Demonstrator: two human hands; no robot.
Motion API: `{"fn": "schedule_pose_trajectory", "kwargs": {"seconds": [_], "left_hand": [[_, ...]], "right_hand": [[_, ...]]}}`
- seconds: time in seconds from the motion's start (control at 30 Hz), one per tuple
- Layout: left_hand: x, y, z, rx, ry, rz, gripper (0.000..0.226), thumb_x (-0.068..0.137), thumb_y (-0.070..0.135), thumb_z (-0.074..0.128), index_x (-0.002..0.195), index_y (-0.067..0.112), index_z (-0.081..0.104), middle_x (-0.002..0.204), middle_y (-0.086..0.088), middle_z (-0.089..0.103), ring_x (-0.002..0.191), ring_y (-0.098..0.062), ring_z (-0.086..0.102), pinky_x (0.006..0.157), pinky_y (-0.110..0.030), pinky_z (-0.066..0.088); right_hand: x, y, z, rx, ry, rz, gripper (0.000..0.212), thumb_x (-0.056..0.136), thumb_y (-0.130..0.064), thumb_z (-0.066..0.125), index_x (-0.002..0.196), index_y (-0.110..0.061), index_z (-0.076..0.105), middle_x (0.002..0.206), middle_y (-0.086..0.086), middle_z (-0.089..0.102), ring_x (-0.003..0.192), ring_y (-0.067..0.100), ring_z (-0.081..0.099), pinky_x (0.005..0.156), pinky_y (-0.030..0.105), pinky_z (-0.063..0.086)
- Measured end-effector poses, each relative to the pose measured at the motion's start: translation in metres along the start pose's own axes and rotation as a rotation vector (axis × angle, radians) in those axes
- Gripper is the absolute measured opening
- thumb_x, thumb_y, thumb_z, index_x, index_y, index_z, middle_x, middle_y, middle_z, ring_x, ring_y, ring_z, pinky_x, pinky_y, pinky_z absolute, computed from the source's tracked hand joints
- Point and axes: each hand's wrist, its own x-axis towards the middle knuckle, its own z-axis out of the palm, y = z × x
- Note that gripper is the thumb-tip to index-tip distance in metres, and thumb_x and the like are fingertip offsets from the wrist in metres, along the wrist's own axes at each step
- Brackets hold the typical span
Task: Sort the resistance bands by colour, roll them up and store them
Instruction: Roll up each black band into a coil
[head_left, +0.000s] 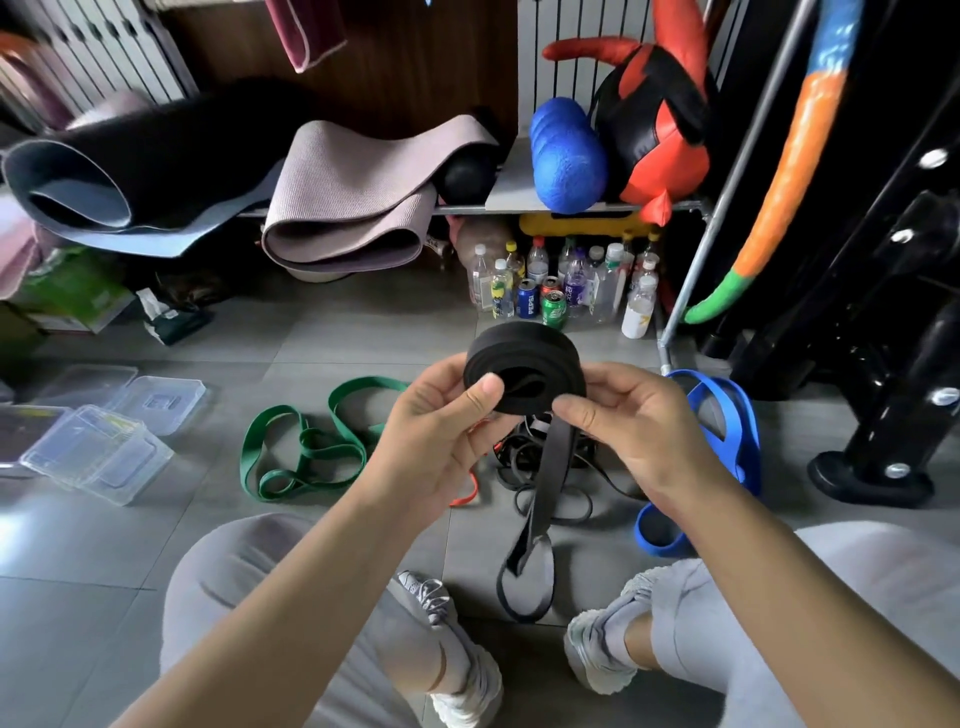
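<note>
Black resistance band (524, 358), mostly coiled, held up between both hands. Coil's open face is turned to the person, roll axis roughly along their line of sight. Left hand (441, 436) grips the left side, thumb pressed on the coil face. Right hand (644, 431) pinches the lower right edge where the loose tail (555, 467) exits. Tail runs lengthwise straight down below the hands, ending in a slack loop. Green bands (369, 384) left of left hand, blue bands (748, 441) right of right hand.
</note>
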Motion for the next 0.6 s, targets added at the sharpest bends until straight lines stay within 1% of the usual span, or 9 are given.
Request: {"fn": "schedule_pose_trajectory", "kwargs": {"seconds": [0.07, 0.13, 0.2, 0.27, 0.3, 0.4, 0.43, 0.5, 0.6], "left_hand": [[0.006, 0.001, 0.000, 0.019, 0.002, -0.042, 0.033, 0.075, 0.009, 0.058, 0.106, -0.001, 0.059, 0.096, -0.013, 0.070, 0.084, -0.019, 0.069, 0.073, -0.025, 0.058], [0.013, 0.006, -0.002, 0.128, 0.007, -0.089, 0.038, 0.077, 0.010, 0.059, 0.112, -0.003, 0.055, 0.102, -0.015, 0.068, 0.091, -0.022, 0.067, 0.081, -0.030, 0.057], [0.024, 0.016, -0.006, 0.514, 0.008, -0.016, 0.038, 0.080, 0.008, 0.065, 0.116, 0.004, 0.055, 0.109, -0.005, 0.066, 0.099, -0.016, 0.064, 0.086, -0.030, 0.055], [0.037, 0.030, -0.007, 1.020, -0.001, 0.157, 0.046, 0.079, 0.015, 0.072, 0.119, 0.022, 0.053, 0.111, 0.016, 0.060, 0.102, 0.004, 0.056, 0.081, -0.019, 0.051], [0.043, 0.037, -0.005, 1.192, -0.034, 0.228, 0.051, 0.077, 0.019, 0.074, 0.122, 0.027, 0.052, 0.111, 0.020, 0.058, 0.100, 0.007, 0.054, 0.076, -0.016, 0.047], [0.064, 0.047, 0.001, 1.514, -0.169, 0.267, 0.037, 0.077, 0.025, 0.073, 0.112, 0.022, 0.063, 0.101, 0.009, 0.065, 0.091, -0.008, 0.058, 0.070, -0.020, 0.042], [0.071, 0.048, 0.002, 1.578, -0.168, 0.257, 0.031, 0.077, 0.026, 0.073, 0.106, 0.019, 0.065, 0.095, 0.006, 0.065, 0.087, -0.013, 0.059, 0.069, -0.022, 0.042], [0.082, 0.044, 0.000, 1.564, -0.117, 0.249, 0.023, 0.076, 0.026, 0.073, 0.097, 0.018, 0.067, 0.088, 0.004, 0.067, 0.083, -0.015, 0.060, 0.072, -0.026, 0.045], [0.090, 0.027, -0.013, 1.242, -0.025, 0.173, 0.020, 0.072, 0.016, 0.078, 0.085, 0.028, 0.068, 0.085, 0.003, 0.070, 0.083, -0.016, 0.066, 0.075, -0.029, 0.053]], "right_hand": [[0.007, 0.001, -0.004, -0.038, 0.022, -0.001, 0.023, 0.068, -0.003, 0.071, 0.086, -0.016, 0.068, 0.079, -0.007, 0.074, 0.077, 0.006, 0.069, 0.071, 0.016, 0.052], [0.015, -0.001, -0.009, -0.129, 0.001, 0.000, 0.025, 0.071, 0.003, 0.071, 0.084, -0.018, 0.068, 0.075, -0.009, 0.073, 0.073, 0.005, 0.068, 0.071, 0.016, 0.052], [0.028, -0.004, -0.014, -0.222, -0.033, 0.001, 0.027, 0.072, 0.004, 0.072, 0.084, -0.020, 0.067, 0.074, -0.012, 0.073, 0.072, 0.003, 0.068, 0.072, 0.015, 0.052], [0.041, -0.008, -0.019, -0.344, -0.093, 0.003, 0.027, 0.071, -0.001, 0.074, 0.090, -0.019, 0.068, 0.076, -0.012, 0.073, 0.074, 0.003, 0.068, 0.074, 0.015, 0.052], [0.049, -0.010, -0.021, -0.423, -0.139, -0.002, 0.028, 0.071, -0.003, 0.076, 0.093, -0.019, 0.068, 0.080, -0.012, 0.072, 0.075, 0.003, 0.068, 0.075, 0.016, 0.053], [0.071, -0.014, -0.022, -0.638, -0.231, -0.059, 0.027, 0.073, -0.009, 0.078, 0.096, -0.020, 0.069, 0.084, -0.008, 0.072, 0.076, 0.004, 0.068, 0.076, 0.022, 0.055], [0.077, -0.014, -0.022, -0.679, -0.229, -0.083, 0.027, 0.073, -0.011, 0.078, 0.098, -0.019, 0.071, 0.085, -0.007, 0.072, 0.077, 0.005, 0.069, 0.076, 0.023, 0.055], [0.086, -0.012, -0.025, -0.674, -0.204, -0.104, 0.029, 0.071, -0.010, 0.079, 0.096, -0.024, 0.071, 0.084, -0.010, 0.073, 0.078, 0.005, 0.069, 0.077, 0.021, 0.055], [0.088, -0.005, -0.030, -0.510, -0.162, -0.058, 0.038, 0.067, -0.008, 0.080, 0.085, -0.039, 0.067, 0.078, -0.021, 0.071, 0.078, -0.001, 0.068, 0.077, 0.013, 0.051]]}}
